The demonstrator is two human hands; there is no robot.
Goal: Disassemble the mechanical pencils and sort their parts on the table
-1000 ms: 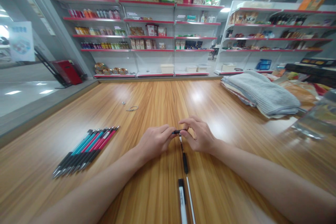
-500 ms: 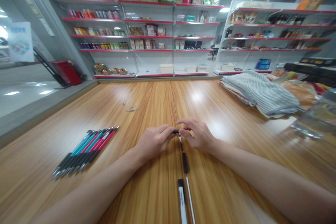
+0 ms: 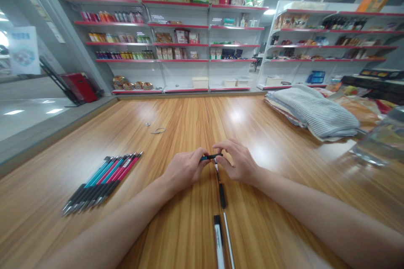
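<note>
Over the wooden table, a pen with a blue barrel and a black section lies level between my two hands. My left hand is closed on its blue end. The thumb and fingers of my right hand curve around the black end, the index finger lifted off it; their exact contact is partly hidden. Just below, loose pen parts run in a line: a small silver-and-white piece, a black grip sleeve and a thin white refill. Left of the refill lies a white marker-like pen with a black end.
A row of blue, red and black pens lies at left. A thin wire loop and a tiny metal piece are farther back. Folded striped cloth and a clear container stand at right. Stocked shelves rise behind.
The pen has shifted slightly and more of it shows between my hands, including its blue part. My left fingertips have drawn back a little left; the loose parts stay put.
</note>
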